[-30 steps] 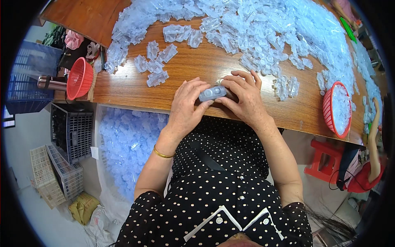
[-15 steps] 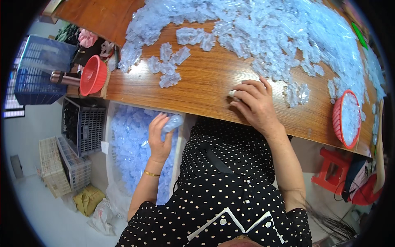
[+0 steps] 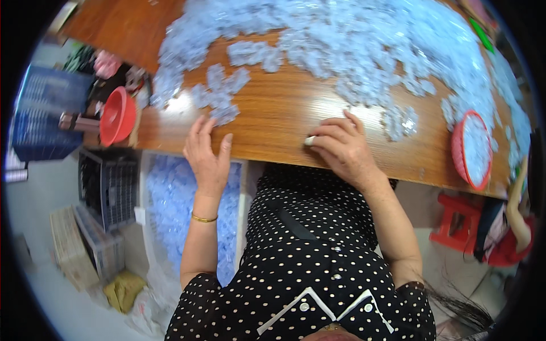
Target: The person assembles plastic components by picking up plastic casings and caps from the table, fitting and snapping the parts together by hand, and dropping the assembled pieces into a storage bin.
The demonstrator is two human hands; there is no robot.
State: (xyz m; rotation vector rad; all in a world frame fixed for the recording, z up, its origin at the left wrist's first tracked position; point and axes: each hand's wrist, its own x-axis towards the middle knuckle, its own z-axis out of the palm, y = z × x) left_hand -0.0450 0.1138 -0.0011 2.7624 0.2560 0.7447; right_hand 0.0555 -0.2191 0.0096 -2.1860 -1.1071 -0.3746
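My left hand [image 3: 208, 162] is over the near edge of the wooden table [image 3: 273, 122], fingers spread and nothing in it. Its fingertips are close to a small cluster of clear bluish plastic pieces [image 3: 219, 94]. Further right, my right hand [image 3: 347, 150] rests at the table's near edge with its fingers curled and thumb drawn in toward the index finger. Something small and white [image 3: 310, 140] shows at that fingertip; whether it is a wrap or a held piece is unclear. A few more clear pieces [image 3: 398, 122] lie right of this hand.
A large heap of clear plastic pieces [image 3: 364, 45] covers the table's far side. A red basket [image 3: 458, 150] of pieces stands right; another red basket [image 3: 118, 116] is left. Below the left edge is a bin of bluish pieces [image 3: 187, 210]. A red stool [image 3: 455, 224] stands lower right.
My left hand has moved up from above the bin to the table edge, and the clear plastic piece it held is gone from it. The right hand stays nearly in place, fingers slightly more curled.
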